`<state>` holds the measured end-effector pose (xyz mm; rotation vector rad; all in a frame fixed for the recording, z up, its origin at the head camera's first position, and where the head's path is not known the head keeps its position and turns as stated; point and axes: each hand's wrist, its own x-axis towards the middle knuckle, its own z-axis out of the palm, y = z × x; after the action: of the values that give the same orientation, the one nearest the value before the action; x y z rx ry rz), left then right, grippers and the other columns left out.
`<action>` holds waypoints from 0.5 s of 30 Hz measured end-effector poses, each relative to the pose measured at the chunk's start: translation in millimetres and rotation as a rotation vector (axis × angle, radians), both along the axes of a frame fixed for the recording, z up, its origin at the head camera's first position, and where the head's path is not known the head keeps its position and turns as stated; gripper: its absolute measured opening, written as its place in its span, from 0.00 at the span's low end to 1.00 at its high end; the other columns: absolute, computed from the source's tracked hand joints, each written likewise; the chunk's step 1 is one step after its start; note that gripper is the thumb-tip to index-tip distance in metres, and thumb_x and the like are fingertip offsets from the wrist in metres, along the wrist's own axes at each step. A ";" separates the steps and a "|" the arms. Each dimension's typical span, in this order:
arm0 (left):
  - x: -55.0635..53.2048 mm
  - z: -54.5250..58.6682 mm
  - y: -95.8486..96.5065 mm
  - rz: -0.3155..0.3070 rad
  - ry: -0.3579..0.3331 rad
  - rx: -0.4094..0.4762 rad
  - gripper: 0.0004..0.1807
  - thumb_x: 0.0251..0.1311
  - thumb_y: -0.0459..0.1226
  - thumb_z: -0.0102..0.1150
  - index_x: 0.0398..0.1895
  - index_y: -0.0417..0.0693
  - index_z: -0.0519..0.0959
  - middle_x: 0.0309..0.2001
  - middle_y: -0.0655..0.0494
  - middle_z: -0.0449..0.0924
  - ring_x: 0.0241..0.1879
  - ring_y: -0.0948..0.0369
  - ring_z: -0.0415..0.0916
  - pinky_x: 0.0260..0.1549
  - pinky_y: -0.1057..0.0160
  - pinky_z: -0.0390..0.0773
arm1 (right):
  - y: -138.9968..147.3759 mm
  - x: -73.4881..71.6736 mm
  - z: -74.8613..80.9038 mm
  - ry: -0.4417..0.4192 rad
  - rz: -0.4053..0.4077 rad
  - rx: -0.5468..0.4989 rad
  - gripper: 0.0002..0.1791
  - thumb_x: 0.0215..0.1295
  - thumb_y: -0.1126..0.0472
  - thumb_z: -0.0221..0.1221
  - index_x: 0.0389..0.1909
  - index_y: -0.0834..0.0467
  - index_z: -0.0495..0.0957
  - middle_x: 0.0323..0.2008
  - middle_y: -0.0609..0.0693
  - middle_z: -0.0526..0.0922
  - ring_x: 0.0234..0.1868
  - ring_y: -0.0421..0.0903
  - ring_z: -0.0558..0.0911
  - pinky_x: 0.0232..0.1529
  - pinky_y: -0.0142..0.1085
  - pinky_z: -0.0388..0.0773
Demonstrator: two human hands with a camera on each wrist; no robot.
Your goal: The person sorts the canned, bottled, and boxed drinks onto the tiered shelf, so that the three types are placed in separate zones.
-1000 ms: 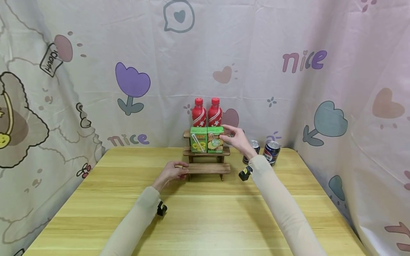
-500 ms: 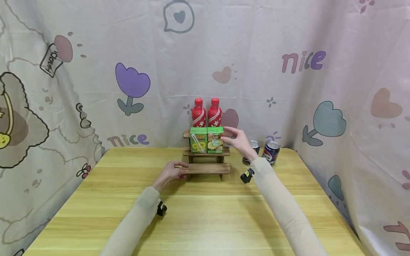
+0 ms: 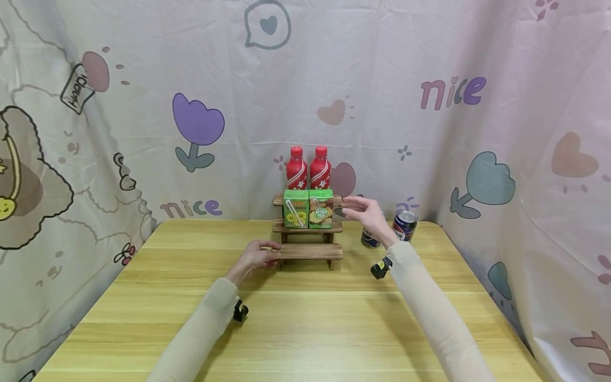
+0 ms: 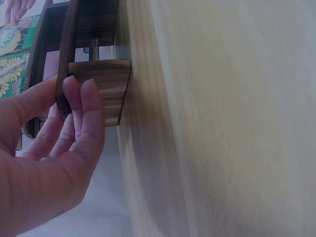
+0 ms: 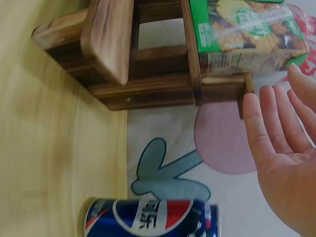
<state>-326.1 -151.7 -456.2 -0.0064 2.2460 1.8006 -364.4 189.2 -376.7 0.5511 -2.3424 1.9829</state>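
Observation:
A dark wooden stepped rack (image 3: 310, 251) stands on the table. My left hand (image 3: 258, 257) pinches the left end of its lowest step; in the left wrist view the thumb and curled fingers (image 4: 89, 108) close on the board's end. Two green drink cartons, a left one (image 3: 296, 209) with yellow flowers and a right one (image 3: 321, 210) with a pineapple picture, stand side by side on the middle step. Behind them, on the top step, are two red bottles (image 3: 296, 168). My right hand (image 3: 365, 215), its fingers extended and holding nothing, is just right of the right carton.
Two dark blue cola cans stand on the table to the right: one (image 3: 370, 239) partly behind my right hand, the other (image 3: 404, 226) farther right. A printed cloth (image 3: 267, 95) hangs behind the wooden table (image 3: 305, 329).
My right hand has let go of the right carton and moved right and slightly down. The left hand and the rack have not moved.

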 end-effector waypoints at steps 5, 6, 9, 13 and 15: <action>0.1 0.6 1.0 0.006 -0.008 -0.015 0.16 0.62 0.30 0.62 0.52 0.38 0.79 0.35 0.45 0.84 0.29 0.56 0.82 0.38 0.54 0.86 | 12.6 2.7 -3.1 -0.025 -0.009 -0.014 0.26 0.66 0.65 0.62 0.63 0.67 0.71 0.61 0.71 0.73 0.48 0.39 0.84 0.54 0.41 0.82; 0.1 0.8 1.5 0.006 -0.011 -0.016 0.16 0.62 0.31 0.62 0.53 0.39 0.79 0.35 0.45 0.84 0.29 0.56 0.82 0.38 0.54 0.86 | 15.3 3.6 -3.8 -0.025 -0.018 -0.007 0.25 0.66 0.65 0.62 0.63 0.66 0.71 0.60 0.70 0.74 0.47 0.37 0.84 0.53 0.39 0.82; 0.6 1.3 1.0 0.013 -0.018 -0.016 0.16 0.61 0.30 0.62 0.53 0.39 0.79 0.36 0.44 0.84 0.29 0.56 0.82 0.38 0.55 0.86 | 22.0 4.2 -6.1 -0.018 -0.042 0.016 0.26 0.65 0.64 0.63 0.62 0.65 0.72 0.59 0.66 0.77 0.46 0.36 0.84 0.51 0.35 0.83; 1.0 0.9 0.0 0.011 -0.016 -0.013 0.16 0.62 0.30 0.62 0.53 0.39 0.79 0.36 0.44 0.84 0.30 0.55 0.81 0.38 0.55 0.86 | 33.6 4.6 -10.5 -0.008 -0.103 0.065 0.26 0.63 0.61 0.65 0.61 0.63 0.74 0.57 0.61 0.80 0.46 0.35 0.83 0.50 0.28 0.81; 1.5 0.5 -0.7 0.007 -0.015 -0.011 0.16 0.62 0.30 0.62 0.53 0.39 0.79 0.36 0.45 0.84 0.30 0.55 0.81 0.38 0.55 0.86 | 40.0 5.3 -12.9 -0.007 -0.130 0.079 0.25 0.63 0.61 0.65 0.60 0.63 0.75 0.58 0.63 0.79 0.47 0.34 0.83 0.50 0.26 0.80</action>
<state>-324.6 -152.3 -455.7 -0.0306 2.2481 1.7861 -359.0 229.2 -389.6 0.3839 -2.4017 1.8477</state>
